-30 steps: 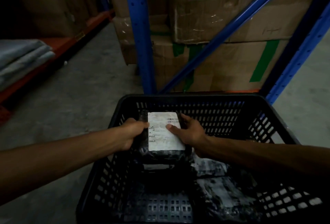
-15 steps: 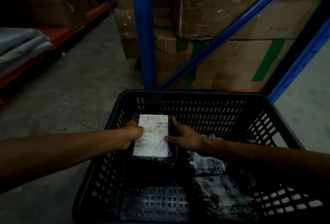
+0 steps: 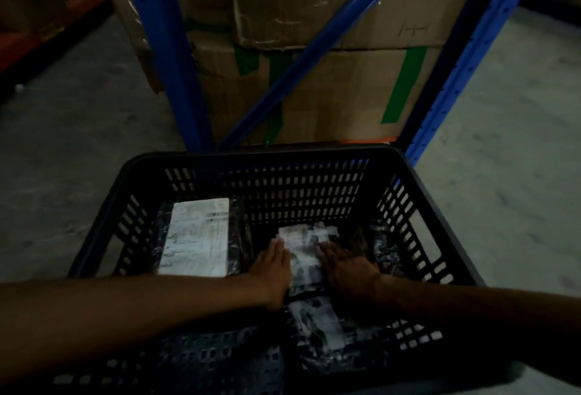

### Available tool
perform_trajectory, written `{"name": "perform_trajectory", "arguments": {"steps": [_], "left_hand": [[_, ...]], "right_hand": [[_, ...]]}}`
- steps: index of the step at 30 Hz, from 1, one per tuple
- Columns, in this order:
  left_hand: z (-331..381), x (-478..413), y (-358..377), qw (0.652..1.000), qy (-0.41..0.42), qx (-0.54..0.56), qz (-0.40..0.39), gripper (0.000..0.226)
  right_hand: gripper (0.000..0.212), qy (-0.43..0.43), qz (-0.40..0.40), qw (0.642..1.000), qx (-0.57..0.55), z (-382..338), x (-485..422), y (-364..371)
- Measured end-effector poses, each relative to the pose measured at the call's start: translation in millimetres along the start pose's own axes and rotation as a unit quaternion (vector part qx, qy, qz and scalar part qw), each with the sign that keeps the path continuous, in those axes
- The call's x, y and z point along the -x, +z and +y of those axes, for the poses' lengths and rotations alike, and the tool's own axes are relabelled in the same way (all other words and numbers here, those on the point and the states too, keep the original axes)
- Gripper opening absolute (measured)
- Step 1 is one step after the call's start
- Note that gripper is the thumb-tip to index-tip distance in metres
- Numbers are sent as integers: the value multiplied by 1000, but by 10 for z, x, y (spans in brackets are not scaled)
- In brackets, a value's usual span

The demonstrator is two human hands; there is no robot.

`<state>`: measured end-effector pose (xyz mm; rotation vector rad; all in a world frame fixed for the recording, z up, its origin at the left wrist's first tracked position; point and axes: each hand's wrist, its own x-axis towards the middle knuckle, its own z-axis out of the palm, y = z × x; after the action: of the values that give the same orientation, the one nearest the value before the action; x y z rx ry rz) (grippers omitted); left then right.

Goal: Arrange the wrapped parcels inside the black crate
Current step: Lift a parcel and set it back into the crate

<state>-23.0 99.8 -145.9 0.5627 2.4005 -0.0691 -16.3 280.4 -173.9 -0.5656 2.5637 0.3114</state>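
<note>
1. We've let go of the labelled parcel (image 3: 196, 237); it now lies flat at the far-left of the black crate (image 3: 267, 160).
2. Left hand (image 3: 273, 265) & right hand (image 3: 345, 269) moved over, now flat and open either side of a crumpled parcel (image 3: 303, 253) mid-crate.
3. So 1 placed; this one's next, w/ another parcel (image 3: 323, 325) nearer us.

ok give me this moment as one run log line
left hand flat beside middle parcel | right hand on its other side | labelled parcel lying far left in black crate, untouched
</note>
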Motion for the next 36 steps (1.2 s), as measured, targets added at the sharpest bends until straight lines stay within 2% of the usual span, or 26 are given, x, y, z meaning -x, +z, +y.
{"name": "perform_trajectory", "arguments": {"steps": [4, 6, 10, 11, 13, 14, 18, 22, 24, 26, 28, 29, 30, 31, 33, 34, 35, 36], "left_hand": [[40, -260, 406, 996, -51, -38, 63, 77], [35, -295, 443, 995, -39, -25, 86, 75], [-45, -364, 394, 991, -8, -73, 108, 61], [-60, -370, 376, 991, -4, -91, 102, 61], [-92, -365, 338, 990, -2, -113, 86, 63], [-110, -358, 314, 990, 0, -114, 86, 64], [-139, -295, 203, 985, 28, -131, 106, 63], [-173, -252, 213, 987, 27, -120, 103, 63], [-151, -228, 243, 989, 18, -112, 91, 72], [-100, -200, 236, 997, 17, -35, 72, 92], [-75, -205, 182, 989, 32, 97, 111, 103], [-73, -208, 140, 973, 48, 159, 158, 97], [-93, -208, 96, 951, 62, 220, 209, 85], [-119, -186, 37, 925, 64, 281, 247, 72], [-179, -68, -122, 889, 47, 366, 272, 57], [-203, -1, -203, 877, 40, 393, 273, 54], [-230, 49, -282, 860, 32, 431, 271, 52], [-236, 113, -373, 833, 19, 484, 267, 49]], "right_hand": [[62, 37, 20, 999, -9, -30, -23, 98], [62, 42, 30, 999, -5, -36, -26, 76], [58, 48, 38, 997, 42, -104, -51, 94], [63, 41, 48, 997, 44, -117, -65, 121], [88, 10, 48, 998, 43, -96, -94, 175], [90, 6, 38, 998, 47, -77, -91, 169], [57, 38, 22, 999, 18, -33, -34, 94], [53, 58, 30, 998, -23, -108, -48, 54], [53, 48, 35, 998, -38, -124, -54, 42], [54, 6, 42, 999, -19, -30, -45, -45], [49, -7, 107, 989, -106, 147, -14, -215], [48, 4, 87, 981, -174, 208, -4, -313], [49, -26, 94, 981, -170, 295, -26, -377], [51, -59, 66, 981, -174, 387, 10, -498], [56, -63, 77, 977, -186, 598, 104, -788], [59, -51, 60, 969, -234, 701, 131, -930], [58, -38, 47, 951, -303, 769, 169, -1081], [55, -28, 42, 916, -398, 813, 182, -1185]]}}
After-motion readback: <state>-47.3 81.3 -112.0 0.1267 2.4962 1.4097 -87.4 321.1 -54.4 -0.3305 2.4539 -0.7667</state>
